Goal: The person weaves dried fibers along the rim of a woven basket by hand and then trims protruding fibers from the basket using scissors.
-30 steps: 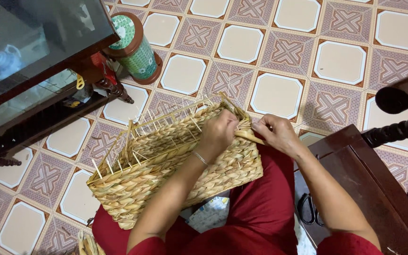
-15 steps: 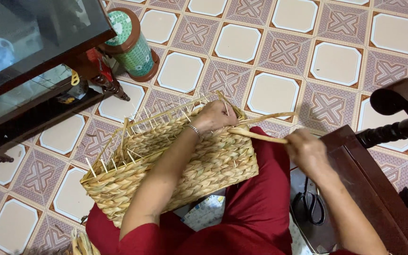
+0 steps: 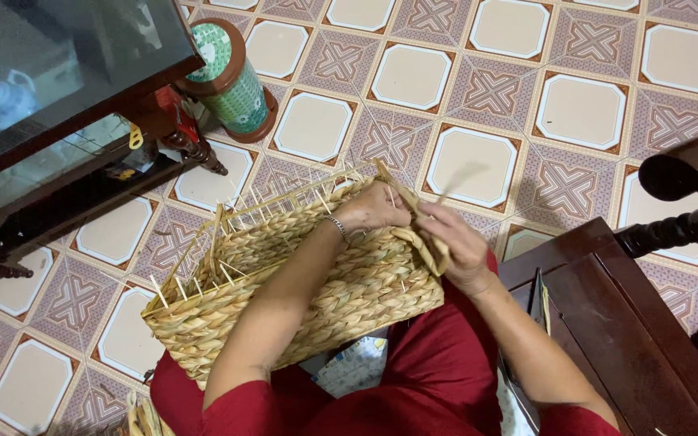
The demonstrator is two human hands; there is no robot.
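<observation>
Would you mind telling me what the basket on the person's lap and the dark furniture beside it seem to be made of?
The basket looks woven from dried plant fibre, perhaps seagrass or straw: pale tan braided rows, matte, with thin stiff ribs sticking up along the rim. The strand in the right hand looks the same. The dark furniture appears to be wood with a glossy reddish-brown varnish, showing highlights and a carved, turned arm.

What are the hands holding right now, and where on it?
Both the left hand and the right hand grip a flat straw strand at the near corner of the woven basket, at its rim.
</observation>
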